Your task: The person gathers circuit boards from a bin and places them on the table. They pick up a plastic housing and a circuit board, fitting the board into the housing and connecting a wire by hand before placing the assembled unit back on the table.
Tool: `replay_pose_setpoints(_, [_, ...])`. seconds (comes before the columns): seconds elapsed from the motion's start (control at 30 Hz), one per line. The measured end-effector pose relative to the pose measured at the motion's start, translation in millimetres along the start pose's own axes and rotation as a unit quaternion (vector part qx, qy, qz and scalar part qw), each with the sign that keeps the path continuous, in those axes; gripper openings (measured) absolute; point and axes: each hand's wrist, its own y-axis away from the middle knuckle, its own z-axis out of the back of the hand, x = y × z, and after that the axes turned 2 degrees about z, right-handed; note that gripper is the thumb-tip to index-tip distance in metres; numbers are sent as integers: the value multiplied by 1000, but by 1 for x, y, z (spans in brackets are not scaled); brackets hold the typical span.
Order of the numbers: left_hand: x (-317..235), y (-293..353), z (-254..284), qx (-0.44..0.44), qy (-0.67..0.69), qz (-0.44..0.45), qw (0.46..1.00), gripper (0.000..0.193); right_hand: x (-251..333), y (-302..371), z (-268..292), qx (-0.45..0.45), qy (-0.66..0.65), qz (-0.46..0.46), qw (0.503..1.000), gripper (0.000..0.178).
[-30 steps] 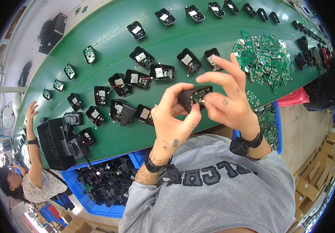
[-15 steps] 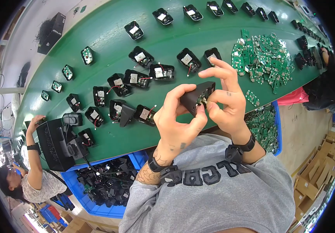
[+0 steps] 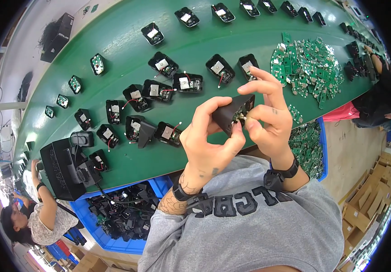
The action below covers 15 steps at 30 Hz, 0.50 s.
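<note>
My left hand (image 3: 204, 145) grips a black plastic housing (image 3: 225, 114) between thumb and fingers, above the green table. Its open side faces right, and a small green circuit board (image 3: 239, 117) shows inside. At that opening, the thumb and index finger of my right hand (image 3: 270, 122) are pinched by a small pale connector (image 3: 244, 119); its other fingers are raised. Whether the pinch holds the connector is partly hidden. Beyond my hands stand several open black housings (image 3: 220, 70) with white blocks and red wires inside.
Loose green circuit boards (image 3: 311, 68) are piled at the right. Blue bins hold black parts (image 3: 127, 211) and more boards (image 3: 306, 154) below the table edge. A black box-shaped device (image 3: 61, 170) stands at the left, near a co-worker (image 3: 46, 217). Housings line the far side.
My right fingertips have shifted slightly right at the housing's opening. Housings on the table appear a little farther left. The co-worker's hand has moved down along the table's left end.
</note>
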Motion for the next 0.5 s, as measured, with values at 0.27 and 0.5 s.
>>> replay_pose_setpoints(0.27, [5, 1, 1, -15, 2, 4, 1000, 45, 1, -2, 0, 17, 24, -8, 1000, 8])
replay_pose_setpoints(0.5, [5, 1, 0, -19, 3, 5, 1000, 44, 4, -4, 3, 38, 31, -13, 999, 6])
